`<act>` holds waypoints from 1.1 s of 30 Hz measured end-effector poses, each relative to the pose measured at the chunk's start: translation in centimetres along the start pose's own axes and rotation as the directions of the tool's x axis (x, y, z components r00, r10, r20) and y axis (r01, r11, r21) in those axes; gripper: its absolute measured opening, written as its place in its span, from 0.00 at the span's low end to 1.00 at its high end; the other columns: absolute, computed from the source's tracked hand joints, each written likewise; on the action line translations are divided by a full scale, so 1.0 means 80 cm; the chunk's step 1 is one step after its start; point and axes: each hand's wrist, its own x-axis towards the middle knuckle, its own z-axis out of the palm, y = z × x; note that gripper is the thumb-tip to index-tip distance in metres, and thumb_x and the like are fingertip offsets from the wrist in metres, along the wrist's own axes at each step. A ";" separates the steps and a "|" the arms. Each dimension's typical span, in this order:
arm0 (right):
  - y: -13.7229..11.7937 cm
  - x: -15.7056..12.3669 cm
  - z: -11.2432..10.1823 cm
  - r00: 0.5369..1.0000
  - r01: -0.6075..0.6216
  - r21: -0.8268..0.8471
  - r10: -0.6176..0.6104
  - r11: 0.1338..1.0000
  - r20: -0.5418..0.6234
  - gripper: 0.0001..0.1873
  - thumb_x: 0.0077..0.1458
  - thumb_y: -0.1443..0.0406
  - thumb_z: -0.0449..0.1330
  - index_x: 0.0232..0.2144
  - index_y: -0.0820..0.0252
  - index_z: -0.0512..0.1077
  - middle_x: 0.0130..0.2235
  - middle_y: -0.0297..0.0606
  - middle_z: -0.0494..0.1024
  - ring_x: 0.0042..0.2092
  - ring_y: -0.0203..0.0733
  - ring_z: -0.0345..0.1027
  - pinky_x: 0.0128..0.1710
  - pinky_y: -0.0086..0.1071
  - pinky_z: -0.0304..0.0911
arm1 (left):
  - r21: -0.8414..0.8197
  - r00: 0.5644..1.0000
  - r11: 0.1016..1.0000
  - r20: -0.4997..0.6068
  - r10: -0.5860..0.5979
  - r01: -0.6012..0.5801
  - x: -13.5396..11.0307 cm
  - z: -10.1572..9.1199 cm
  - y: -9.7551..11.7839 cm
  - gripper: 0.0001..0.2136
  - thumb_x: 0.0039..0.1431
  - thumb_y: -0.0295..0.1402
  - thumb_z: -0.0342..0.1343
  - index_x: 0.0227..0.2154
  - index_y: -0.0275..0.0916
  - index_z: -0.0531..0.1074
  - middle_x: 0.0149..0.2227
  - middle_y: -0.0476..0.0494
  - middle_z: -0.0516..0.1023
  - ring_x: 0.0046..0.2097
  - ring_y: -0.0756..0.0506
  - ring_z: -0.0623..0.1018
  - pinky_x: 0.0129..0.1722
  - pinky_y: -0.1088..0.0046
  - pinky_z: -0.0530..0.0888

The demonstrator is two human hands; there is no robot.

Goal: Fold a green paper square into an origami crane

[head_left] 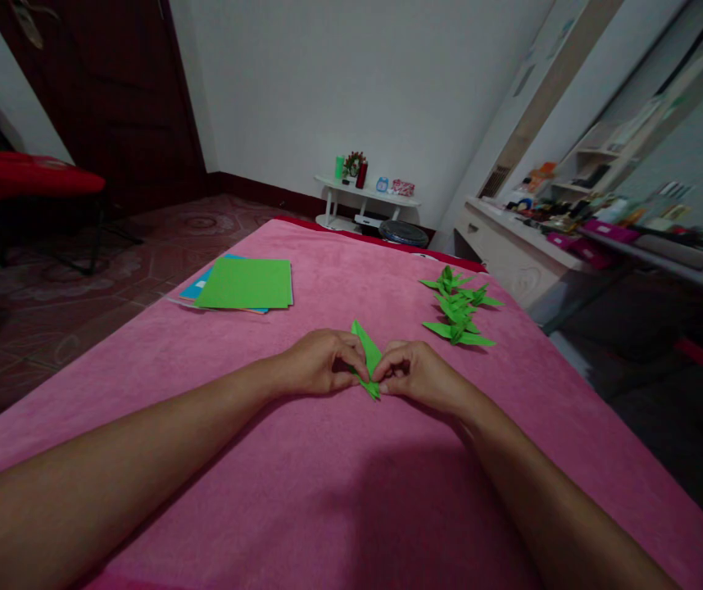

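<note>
A partly folded piece of green paper (367, 348) lies between my two hands on the pink cloth. My left hand (330, 362) grips its left side, thumb and fingers pinched together near the lower end. From the right, my right hand (410, 373) pinches the same paper close to its lower tip. The upper part of the paper is a long pointed flap, and the bottom ends in narrow points. Fingers hide some of the folds. Several folded green paper cranes (457, 307) sit in a cluster beyond my right hand.
A stack of square paper sheets (244, 283), green on top with blue beneath, rests at the far left of the pink cloth (253, 483). A white shelf (367, 192) stands by the wall. On the right is a cluttered dresser (523, 233); a red chair (25, 174) is at left.
</note>
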 end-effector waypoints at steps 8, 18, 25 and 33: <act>0.004 -0.001 0.002 0.999 -0.023 0.011 0.023 1.000 0.032 0.05 0.41 0.70 0.63 0.24 0.59 0.78 0.26 0.33 0.72 0.26 0.33 0.63 0.25 0.27 0.56 | 0.079 1.000 0.997 0.021 0.000 -0.001 0.000 -0.002 0.005 0.09 0.50 0.25 0.55 0.31 0.41 0.78 0.34 0.47 0.76 0.36 0.50 0.73 0.36 0.77 0.65; -0.002 -0.003 -0.002 0.991 -0.103 0.074 0.095 0.992 0.095 0.08 0.39 0.67 0.66 0.27 0.61 0.74 0.20 0.27 0.67 0.23 0.31 0.57 0.22 0.25 0.53 | 0.214 0.999 0.977 0.036 0.020 -0.028 0.001 -0.002 0.008 0.07 0.54 0.31 0.54 0.33 0.41 0.77 0.35 0.46 0.79 0.38 0.48 0.75 0.37 0.76 0.65; 0.000 0.001 0.001 0.977 -0.174 0.080 0.161 0.982 0.141 0.13 0.40 0.64 0.66 0.29 0.62 0.69 0.21 0.25 0.63 0.23 0.30 0.55 0.21 0.24 0.50 | 0.288 0.999 0.957 0.006 0.040 -0.040 0.000 0.002 0.003 0.08 0.53 0.28 0.54 0.33 0.41 0.77 0.34 0.48 0.79 0.37 0.49 0.76 0.36 0.77 0.66; -0.004 -0.004 0.016 0.986 -0.167 -0.276 0.166 0.947 -0.026 0.17 0.36 0.66 0.67 0.31 0.57 0.66 0.27 0.27 0.66 0.27 0.32 0.59 0.25 0.25 0.49 | 0.327 0.998 0.943 -0.009 0.059 -0.053 -0.001 0.004 0.003 0.08 0.53 0.27 0.53 0.33 0.41 0.76 0.35 0.49 0.79 0.36 0.50 0.76 0.35 0.77 0.67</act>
